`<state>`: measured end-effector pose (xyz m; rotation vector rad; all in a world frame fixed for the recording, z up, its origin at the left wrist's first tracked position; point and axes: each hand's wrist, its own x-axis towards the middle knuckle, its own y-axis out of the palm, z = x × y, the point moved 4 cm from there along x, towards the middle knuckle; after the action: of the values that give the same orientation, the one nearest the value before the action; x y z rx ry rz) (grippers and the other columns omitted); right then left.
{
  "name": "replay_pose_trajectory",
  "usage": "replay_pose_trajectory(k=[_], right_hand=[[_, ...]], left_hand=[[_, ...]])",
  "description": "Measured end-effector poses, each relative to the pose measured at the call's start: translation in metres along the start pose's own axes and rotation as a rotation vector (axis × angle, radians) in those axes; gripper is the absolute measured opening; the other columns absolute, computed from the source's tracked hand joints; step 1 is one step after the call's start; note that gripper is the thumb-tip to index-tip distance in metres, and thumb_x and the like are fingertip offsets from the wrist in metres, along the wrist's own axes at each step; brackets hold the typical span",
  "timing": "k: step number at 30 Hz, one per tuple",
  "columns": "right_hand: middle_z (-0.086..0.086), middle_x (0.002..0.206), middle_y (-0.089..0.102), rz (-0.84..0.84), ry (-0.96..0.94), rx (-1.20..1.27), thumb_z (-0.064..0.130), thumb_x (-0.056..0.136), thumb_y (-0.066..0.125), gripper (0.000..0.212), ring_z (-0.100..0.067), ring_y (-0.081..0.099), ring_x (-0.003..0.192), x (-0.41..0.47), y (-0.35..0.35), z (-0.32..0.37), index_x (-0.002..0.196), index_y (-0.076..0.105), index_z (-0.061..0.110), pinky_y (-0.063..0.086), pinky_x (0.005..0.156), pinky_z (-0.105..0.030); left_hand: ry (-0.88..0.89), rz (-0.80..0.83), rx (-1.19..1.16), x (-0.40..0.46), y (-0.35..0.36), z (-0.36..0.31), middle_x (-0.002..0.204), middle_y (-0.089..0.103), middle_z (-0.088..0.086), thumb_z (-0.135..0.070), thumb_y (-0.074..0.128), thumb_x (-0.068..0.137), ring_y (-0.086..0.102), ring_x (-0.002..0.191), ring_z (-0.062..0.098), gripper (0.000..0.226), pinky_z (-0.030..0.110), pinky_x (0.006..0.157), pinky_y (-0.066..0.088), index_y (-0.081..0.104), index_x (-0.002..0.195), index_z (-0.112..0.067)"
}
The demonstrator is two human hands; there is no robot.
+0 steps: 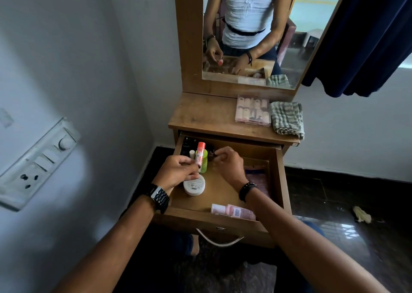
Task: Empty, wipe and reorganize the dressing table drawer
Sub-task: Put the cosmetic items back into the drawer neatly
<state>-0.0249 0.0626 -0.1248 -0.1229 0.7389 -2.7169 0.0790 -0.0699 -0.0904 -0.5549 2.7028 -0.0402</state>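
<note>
Emptying stage: the left hand [178, 170] is pinching a red-capped tube [199, 156] above the open drawer [279, 181], the right hand [227, 161] is curling onto something hidden; next, likely setting items on the tabletop [205, 114]

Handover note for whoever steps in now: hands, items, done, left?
Left hand grips a red-capped tube upright over the open drawer.
Right hand fingers curled at the drawer's back; what it holds is hidden.
In drawer: green bottle, white round jar, pink packets at front.
On tabletop: clear organizer box, checked cloth.
Done: drawer opened. Left: finish emptying, wipe, reorganize.
</note>
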Motion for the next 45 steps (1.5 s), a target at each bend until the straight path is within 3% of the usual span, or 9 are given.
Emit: replay_pose_trajectory(k=[4, 9, 14, 16, 19, 26, 31, 38, 45], right_hand=[[-0.005, 0.086, 0.068, 0.275, 0.103, 0.478, 0.017, 0.097, 0.049, 0.013, -0.016, 0.066, 0.078, -0.017, -0.012, 0.009, 0.097, 0.061, 0.013, 0.056, 0.075, -0.029], [-0.008, 0.087, 0.066, 0.365, 0.099, 0.433, 0.020, 0.090, 0.061, 0.026, -0.015, 0.064, 0.075, -0.028, -0.020, 0.003, 0.107, 0.060, 0.000, 0.055, 0.067, -0.026], [-0.012, 0.080, 0.063, 0.317, 0.243, 0.484, 0.011, 0.088, 0.063, 0.010, -0.019, 0.063, 0.068, -0.025, -0.022, -0.011, 0.093, 0.059, 0.002, 0.058, 0.061, -0.027], [-0.013, 0.078, 0.063, 0.305, 0.311, 0.419, 0.009, 0.088, 0.064, 0.007, -0.021, 0.064, 0.067, -0.024, -0.017, -0.021, 0.083, 0.060, 0.005, 0.060, 0.066, -0.033], [-0.018, 0.084, 0.069, 0.324, 0.381, 0.203, 0.007, 0.085, 0.066, 0.016, -0.030, 0.069, 0.077, -0.022, -0.002, -0.036, 0.070, 0.061, 0.010, 0.057, 0.080, -0.049], [-0.017, 0.095, 0.071, 0.425, 0.319, -0.184, 0.019, 0.080, 0.073, 0.025, -0.026, 0.071, 0.086, -0.023, 0.022, -0.032, 0.094, 0.065, 0.000, 0.059, 0.080, -0.041], [-0.011, 0.094, 0.071, 0.493, 0.307, -0.240, 0.019, 0.082, 0.071, 0.013, -0.018, 0.068, 0.079, -0.022, 0.020, -0.026, 0.085, 0.061, 0.011, 0.057, 0.070, -0.024], [0.002, 0.092, 0.062, 0.134, -0.037, -0.134, 0.032, 0.078, 0.074, 0.038, -0.011, 0.059, 0.083, 0.007, 0.001, 0.011, 0.106, 0.058, 0.012, 0.039, 0.059, -0.011], [-0.003, 0.092, 0.062, 0.032, -0.070, -0.123, 0.040, 0.076, 0.072, 0.035, -0.017, 0.057, 0.083, 0.003, 0.023, 0.023, 0.096, 0.058, 0.015, 0.045, 0.063, -0.026]], left_hand=[[0.008, 0.061, 0.096, -0.004, 0.019, 0.002, 0.091, 0.070, 0.014, -0.006, 0.069, 0.080, 0.070, 0.084, 0.023, 0.014, 0.032, 0.080, 0.058, 0.066, 0.094, -0.004], [0.005, 0.165, 0.194, -0.008, 0.037, 0.006, 0.095, 0.068, 0.014, -0.003, 0.067, 0.081, 0.069, 0.083, 0.022, 0.019, 0.029, 0.076, 0.058, 0.065, 0.100, 0.000], [0.005, 0.142, 0.411, -0.007, 0.032, 0.010, 0.094, 0.065, 0.011, -0.005, 0.068, 0.081, 0.064, 0.072, 0.013, 0.027, 0.013, 0.061, 0.054, 0.062, 0.106, 0.002], [0.028, 0.115, 0.569, -0.003, 0.025, 0.011, 0.093, 0.064, 0.006, -0.008, 0.069, 0.080, 0.063, 0.075, 0.013, 0.026, 0.011, 0.061, 0.051, 0.065, 0.105, -0.002], [-0.013, 0.164, 0.700, 0.001, 0.019, 0.019, 0.102, 0.068, 0.009, -0.010, 0.070, 0.078, 0.066, 0.091, 0.021, 0.027, 0.027, 0.086, 0.053, 0.068, 0.104, -0.003], [-0.028, 0.160, 0.756, 0.004, 0.016, 0.023, 0.114, 0.065, 0.011, -0.012, 0.070, 0.078, 0.068, 0.092, 0.024, 0.034, 0.033, 0.089, 0.053, 0.065, 0.111, -0.007], [-0.031, 0.157, 0.799, 0.007, 0.013, 0.024, 0.126, 0.059, 0.009, -0.015, 0.071, 0.078, 0.061, 0.109, 0.023, 0.039, 0.035, 0.097, 0.049, 0.063, 0.116, -0.011], [-0.050, 0.189, 0.856, 0.008, 0.017, 0.028, 0.124, 0.059, 0.005, -0.021, 0.071, 0.080, 0.058, 0.109, 0.019, 0.047, 0.027, 0.090, 0.047, 0.056, 0.124, -0.014], [-0.031, 0.216, 0.894, 0.008, 0.024, 0.026, 0.125, 0.057, 0.006, -0.021, 0.069, 0.081, 0.055, 0.113, 0.021, 0.043, 0.031, 0.093, 0.045, 0.056, 0.122, -0.014]])
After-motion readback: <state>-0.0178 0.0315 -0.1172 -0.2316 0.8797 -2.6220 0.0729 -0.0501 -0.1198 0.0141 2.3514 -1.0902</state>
